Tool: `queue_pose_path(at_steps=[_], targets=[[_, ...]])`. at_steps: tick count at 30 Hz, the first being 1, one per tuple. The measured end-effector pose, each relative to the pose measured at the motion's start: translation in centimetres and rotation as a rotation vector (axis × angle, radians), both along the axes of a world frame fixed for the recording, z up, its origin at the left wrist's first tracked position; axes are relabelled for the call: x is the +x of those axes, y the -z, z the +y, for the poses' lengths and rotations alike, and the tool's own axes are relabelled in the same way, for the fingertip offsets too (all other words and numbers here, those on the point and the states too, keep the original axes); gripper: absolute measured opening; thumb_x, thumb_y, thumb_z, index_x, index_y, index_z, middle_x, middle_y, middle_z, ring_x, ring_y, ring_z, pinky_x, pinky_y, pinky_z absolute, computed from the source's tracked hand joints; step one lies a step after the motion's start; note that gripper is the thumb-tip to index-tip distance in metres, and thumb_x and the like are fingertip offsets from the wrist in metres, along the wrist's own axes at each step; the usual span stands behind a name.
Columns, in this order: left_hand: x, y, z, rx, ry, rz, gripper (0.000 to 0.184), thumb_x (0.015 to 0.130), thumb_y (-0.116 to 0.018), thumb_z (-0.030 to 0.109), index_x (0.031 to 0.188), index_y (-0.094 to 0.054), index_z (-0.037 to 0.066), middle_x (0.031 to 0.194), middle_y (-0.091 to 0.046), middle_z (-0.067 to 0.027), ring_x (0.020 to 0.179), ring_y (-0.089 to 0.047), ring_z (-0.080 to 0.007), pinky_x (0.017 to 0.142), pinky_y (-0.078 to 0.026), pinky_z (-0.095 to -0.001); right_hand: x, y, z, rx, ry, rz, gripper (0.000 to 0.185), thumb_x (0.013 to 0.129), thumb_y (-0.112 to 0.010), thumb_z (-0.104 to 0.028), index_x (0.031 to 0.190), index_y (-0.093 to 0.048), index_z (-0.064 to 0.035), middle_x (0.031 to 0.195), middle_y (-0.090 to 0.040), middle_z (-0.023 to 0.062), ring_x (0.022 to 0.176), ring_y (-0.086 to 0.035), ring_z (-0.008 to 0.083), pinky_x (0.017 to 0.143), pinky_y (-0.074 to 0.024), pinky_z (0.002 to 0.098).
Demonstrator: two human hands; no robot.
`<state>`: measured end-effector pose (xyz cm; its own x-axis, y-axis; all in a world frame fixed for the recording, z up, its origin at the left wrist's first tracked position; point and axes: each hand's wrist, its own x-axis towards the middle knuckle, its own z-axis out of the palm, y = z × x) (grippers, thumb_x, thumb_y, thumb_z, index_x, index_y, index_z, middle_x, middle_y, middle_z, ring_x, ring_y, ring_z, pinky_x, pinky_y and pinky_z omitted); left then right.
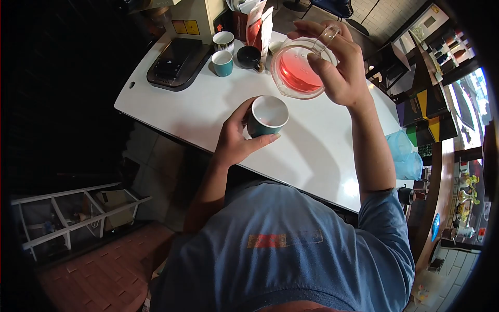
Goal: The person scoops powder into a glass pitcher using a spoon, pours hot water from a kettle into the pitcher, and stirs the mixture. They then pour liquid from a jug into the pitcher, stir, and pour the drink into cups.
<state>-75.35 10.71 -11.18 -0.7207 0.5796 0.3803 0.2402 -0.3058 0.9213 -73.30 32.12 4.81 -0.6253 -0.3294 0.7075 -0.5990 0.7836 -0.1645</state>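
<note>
My left hand [236,134] is wrapped round a teal cup [266,117] with a white inside, held over the near part of the white table. The cup tilts a little, and a faint pinkish tint shows inside it. Up and to the right, my right hand [338,67] grips the clear handle of a glass pitcher [297,70]. Red-pink liquid with a few bubbles lies in the pitcher, which is raised and tipped. A gap separates the pitcher from the cup. I cannot see any stream of liquid between them.
On the white table [192,112], another teal cup [222,63], a patterned cup [223,40] and a black cup [248,57] stand near a machine with a black base [179,62]. Bags [257,26] are behind them. A light-blue translucent container [405,156] stands at the right.
</note>
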Motion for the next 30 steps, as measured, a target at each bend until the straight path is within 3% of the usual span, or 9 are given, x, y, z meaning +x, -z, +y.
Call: queue_pose_path(at_steps=[6,17,30], targets=[[0.1,0.1,0.4,-0.018,0.036,-0.044,0.076,0.067,-0.08,0.0,0.131,-0.04,-0.005,0.12,-0.053,-0.0118,0.112,-0.053,-0.0187,0.095,-0.043,-0.0331,0.2,-0.3,0.0,0.034,-0.012,-0.01,0.045,0.069,-0.054,-0.019,0.107,-0.066,0.0039,0.109,-0.067,0.014,0.1,-0.05,0.0263,0.095,-0.0382,0.0387],[-0.1,0.5,0.9,-0.038,0.028,-0.062,0.078,0.066,-0.082,0.003,0.131,-0.04,-0.003,0.12,-0.053,-0.0101,0.111,-0.053,-0.0172,0.092,-0.043,-0.031,0.1,-0.6,0.2,0.108,-0.047,0.023,0.042,0.068,-0.055,-0.019,0.1,-0.068,0.004,0.111,-0.065,0.0183,0.097,-0.049,0.028,0.092,-0.0389,0.0386],[-0.1,0.9,1.4,-0.041,0.025,-0.073,0.076,0.065,-0.083,0.004,0.129,-0.042,0.0,0.118,-0.053,-0.0082,0.109,-0.053,-0.0161,0.09,-0.043,-0.0306,0.4,-0.7,0.5,0.169,-0.013,0.021,0.042,0.065,-0.054,-0.018,0.099,-0.068,0.0034,0.108,-0.067,0.0175,0.095,-0.046,0.0278,0.094,-0.0376,0.0385]])
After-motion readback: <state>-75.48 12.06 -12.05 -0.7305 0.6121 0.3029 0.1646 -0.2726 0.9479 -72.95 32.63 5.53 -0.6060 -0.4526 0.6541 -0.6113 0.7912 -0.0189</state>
